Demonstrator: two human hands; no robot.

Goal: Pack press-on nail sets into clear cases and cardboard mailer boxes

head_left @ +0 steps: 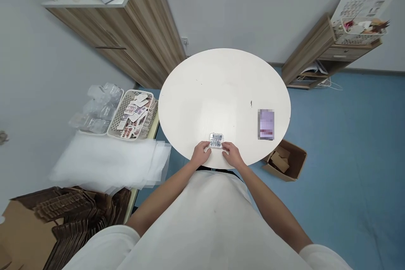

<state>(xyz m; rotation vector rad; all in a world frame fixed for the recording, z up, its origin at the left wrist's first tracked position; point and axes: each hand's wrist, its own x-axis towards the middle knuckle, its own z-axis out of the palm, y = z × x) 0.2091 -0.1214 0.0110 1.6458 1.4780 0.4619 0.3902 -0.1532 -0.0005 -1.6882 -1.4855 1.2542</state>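
case [216,140] sits on the desk [221,80], close to the near rim, between both hands. clear, looks lidded, dark pieces in rows inside; can't tell from here if the lid is fully seated.

left hand [201,153] is half curled, fingertips at the case's left edge, thumb parted and lower. right hand [233,154] mirrors it on the right edge. can't tell how hard either presses, or if either truly grips.

my take on handling it well: keep pressure even from both sides, low on the walls, so it doesn't skew or pop. thin plastic probably flexes, so light touch. keep it level or the pieces may shift. a bit further from the rim would be safer. purple item [266,125] is well off to the right, blurred, not in the way.
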